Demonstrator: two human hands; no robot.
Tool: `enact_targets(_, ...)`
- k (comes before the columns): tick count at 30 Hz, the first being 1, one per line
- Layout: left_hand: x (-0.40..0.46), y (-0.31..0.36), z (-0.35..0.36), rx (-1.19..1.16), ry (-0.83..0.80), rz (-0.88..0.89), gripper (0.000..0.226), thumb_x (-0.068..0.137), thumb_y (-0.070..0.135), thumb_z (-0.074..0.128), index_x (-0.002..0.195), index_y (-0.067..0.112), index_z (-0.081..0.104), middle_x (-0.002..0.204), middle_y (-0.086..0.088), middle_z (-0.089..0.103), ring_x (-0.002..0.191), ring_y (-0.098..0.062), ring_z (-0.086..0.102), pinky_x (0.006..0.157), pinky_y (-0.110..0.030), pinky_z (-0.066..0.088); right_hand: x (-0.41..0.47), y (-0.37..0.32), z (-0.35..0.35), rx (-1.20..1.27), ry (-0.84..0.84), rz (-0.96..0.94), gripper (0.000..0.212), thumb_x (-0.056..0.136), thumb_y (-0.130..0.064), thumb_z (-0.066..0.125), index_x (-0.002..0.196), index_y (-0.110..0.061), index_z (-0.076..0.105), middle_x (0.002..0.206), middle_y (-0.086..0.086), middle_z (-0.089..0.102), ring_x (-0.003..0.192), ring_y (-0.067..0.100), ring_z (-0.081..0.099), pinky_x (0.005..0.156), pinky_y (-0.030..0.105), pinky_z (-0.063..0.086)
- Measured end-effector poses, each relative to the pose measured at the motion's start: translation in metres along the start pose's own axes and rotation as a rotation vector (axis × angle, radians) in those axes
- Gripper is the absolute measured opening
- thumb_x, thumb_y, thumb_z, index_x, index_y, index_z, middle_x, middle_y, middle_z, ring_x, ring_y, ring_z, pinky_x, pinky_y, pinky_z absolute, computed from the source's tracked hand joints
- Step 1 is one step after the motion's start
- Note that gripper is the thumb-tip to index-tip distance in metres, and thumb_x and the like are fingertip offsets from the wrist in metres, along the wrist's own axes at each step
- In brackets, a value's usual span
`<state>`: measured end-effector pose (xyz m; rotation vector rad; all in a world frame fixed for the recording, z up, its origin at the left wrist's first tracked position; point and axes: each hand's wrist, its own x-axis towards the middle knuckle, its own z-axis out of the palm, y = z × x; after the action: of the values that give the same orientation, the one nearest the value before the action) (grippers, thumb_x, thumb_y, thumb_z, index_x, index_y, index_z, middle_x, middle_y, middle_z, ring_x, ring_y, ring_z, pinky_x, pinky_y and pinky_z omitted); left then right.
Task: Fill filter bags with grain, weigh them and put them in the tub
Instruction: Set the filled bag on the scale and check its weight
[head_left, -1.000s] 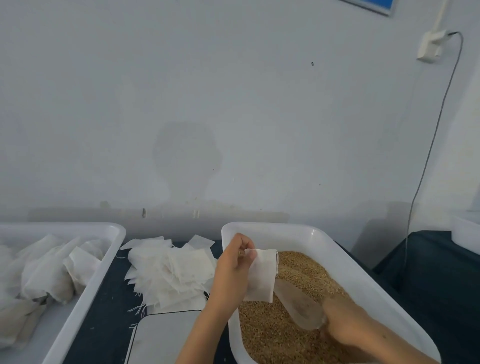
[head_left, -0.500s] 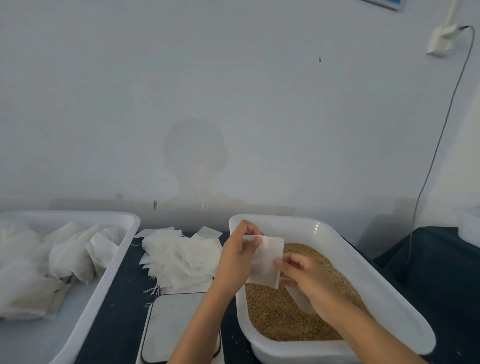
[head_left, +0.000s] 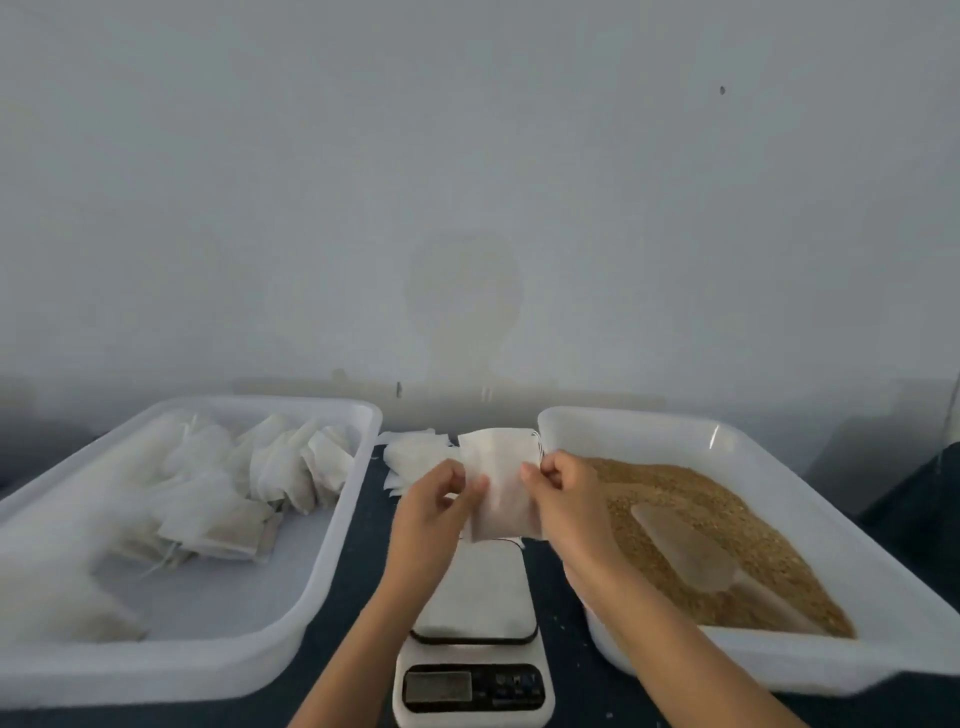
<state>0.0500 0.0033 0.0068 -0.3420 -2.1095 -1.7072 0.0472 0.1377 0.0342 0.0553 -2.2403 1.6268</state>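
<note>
No text, brand or number could be read anywhere. The scale (head_left: 474, 644) had a small display (head_left: 437, 686) and a row of buttons (head_left: 511, 685) on its front panel, but the display was dark and blurred, and the button marks were too small to make out.

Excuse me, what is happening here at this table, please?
A person holds one empty filter bag above the scale, pinching it with the left hand and the right hand, seemingly to open it. The scoop lies in the grain tub on the right. Filled bags sit in the left tub; spare bags lie behind the hands.
</note>
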Motion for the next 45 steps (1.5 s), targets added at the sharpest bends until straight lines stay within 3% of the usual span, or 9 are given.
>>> enact_targets(3,-0.003,-0.011,-0.019,0.094,0.075,-0.027,0.041,0.089,0.024,0.062,0.056,0.025,0.038,0.050,0.012,0.044,0.052,-0.010,0.034,0.054,-0.030,0.030,-0.008,0.007,0.025,-0.018,-0.025,0.004,0.035,0.093,-0.014,0.054,0.063,-0.015,0.035,0.060,-0.001,0.036,0.057,0.011,0.033,0.053,0.023,0.026)
enact_targets(8,-0.010,-0.035,-0.022,0.313,0.084,-0.078,0.041,0.087,0.029,0.064,0.055,0.027,0.039,0.052,0.009,0.046,0.053,-0.010,0.043,0.054,-0.031,0.038,-0.016,0.034,0.044,-0.100,-0.017,-0.026,0.036,0.093,-0.011,0.054,0.064,-0.016,0.033,0.061,-0.003,0.036,0.056,0.009,0.032,0.053,0.017,0.029)
enact_targets(13,-0.017,-0.052,-0.010,0.401,0.044,-0.101,0.032,0.086,0.027,0.065,0.062,0.026,0.045,0.059,0.009,0.054,0.055,-0.003,0.045,0.052,-0.013,0.034,-0.019,0.065,0.042,-0.143,-0.015,-0.080,0.034,0.092,-0.010,0.057,0.066,-0.014,0.035,0.057,-0.003,0.037,0.054,0.010,0.033,0.053,0.022,0.029)
enact_targets(17,-0.015,-0.060,-0.009,0.423,0.030,-0.068,0.007,0.088,0.023,0.063,0.082,0.024,0.060,0.080,0.009,0.063,0.074,-0.003,0.055,0.060,-0.007,0.036,-0.015,0.077,0.037,-0.207,-0.087,-0.127,0.034,0.090,-0.014,0.061,0.065,-0.019,0.039,0.060,-0.007,0.043,0.057,0.005,0.039,0.058,0.018,0.033)
enact_targets(21,-0.015,-0.066,-0.014,0.370,0.060,-0.077,0.012,0.091,0.020,0.060,0.103,0.020,0.062,0.097,0.007,0.064,0.089,0.000,0.054,0.071,-0.003,0.037,-0.012,0.085,0.030,-0.193,-0.149,-0.131,0.005,0.090,-0.010,0.060,0.085,-0.012,0.060,0.090,-0.003,0.058,0.086,0.005,0.053,0.078,0.007,0.037)
enact_targets(26,-0.015,-0.071,-0.026,0.223,0.195,-0.146,0.018,0.093,0.013,0.055,0.111,0.013,0.054,0.105,0.002,0.062,0.098,-0.011,0.058,0.085,-0.021,0.047,-0.020,0.100,0.021,0.023,-0.173,0.009,0.022,0.096,-0.018,0.050,0.117,-0.024,0.051,0.120,-0.007,0.053,0.113,0.002,0.047,0.095,0.014,0.032)
enact_targets(30,-0.014,-0.077,-0.032,0.206,0.274,-0.180,0.014,0.093,0.010,0.054,0.107,0.010,0.054,0.099,0.002,0.060,0.088,0.001,0.054,0.078,-0.008,0.042,-0.021,0.105,0.022,0.116,-0.178,0.053,0.026,0.098,-0.018,0.046,0.123,-0.024,0.044,0.125,-0.001,0.049,0.119,0.011,0.045,0.104,0.027,0.032)
enact_targets(34,-0.014,-0.082,-0.034,0.174,0.287,-0.212,0.011,0.093,0.009,0.053,0.103,0.013,0.052,0.100,-0.002,0.062,0.089,-0.002,0.055,0.071,0.001,0.038,-0.020,0.110,0.022,0.136,-0.168,0.054,0.033,0.098,-0.019,0.046,0.131,-0.019,0.044,0.125,0.000,0.051,0.120,0.013,0.046,0.106,0.031,0.033)
enact_targets(45,-0.016,-0.083,-0.030,0.189,0.228,-0.231,0.010,0.094,0.011,0.052,0.100,0.018,0.051,0.101,0.002,0.061,0.094,-0.008,0.056,0.072,-0.007,0.039,-0.021,0.113,0.023,0.198,-0.162,0.023,0.027,0.098,-0.012,0.044,0.123,-0.021,0.049,0.122,0.003,0.056,0.117,0.014,0.050,0.103,0.029,0.035)
